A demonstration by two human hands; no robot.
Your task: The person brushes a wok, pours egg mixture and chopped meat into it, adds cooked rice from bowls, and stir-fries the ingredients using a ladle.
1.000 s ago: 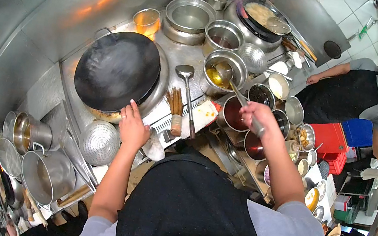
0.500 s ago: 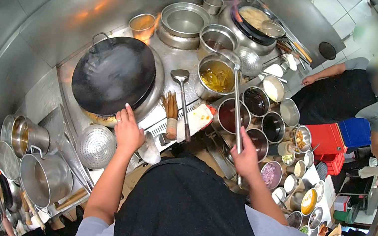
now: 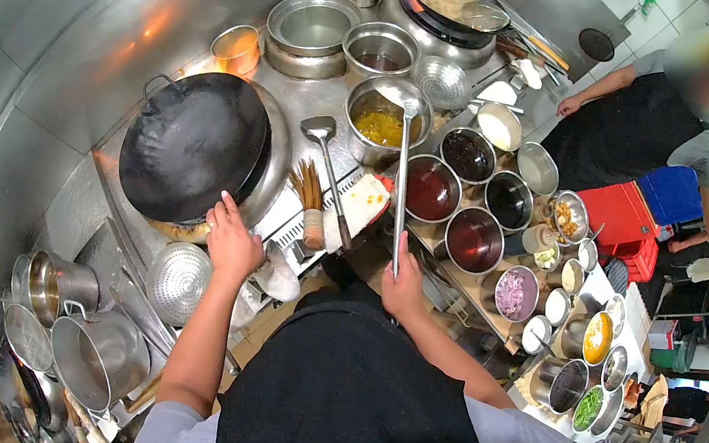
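My left hand point(image 3: 232, 243) is at the near rim of a black wok point(image 3: 192, 145) on the left burner. Its fingers are stretched out toward the rim; whether they touch it is unclear. My right hand point(image 3: 405, 283) is closed round the long metal handle of a ladle point(image 3: 404, 169). The ladle's bowl is over a steel pot point(image 3: 351, 131) with yellow liquid in it. Between my hands lie a spatula point(image 3: 331, 165), a bamboo brush point(image 3: 308, 204) and a stained white cloth point(image 3: 364, 207). Below my left hand is a perforated strainer point(image 3: 177, 283).
Pots of dark sauce point(image 3: 474, 240) and bowls of ingredients, including chopped purple onion point(image 3: 516, 292), crowd the right side. A second wok point(image 3: 450, 1) with bubbling liquid stands at the back. Stacked pots point(image 3: 98, 357) are at lower left. A co-worker point(image 3: 647, 121) stands at right.
The ladle has shifted left with my right hand, its handle now more upright. The view has turned slightly, showing more bowls at right. My left hand stays by the wok.
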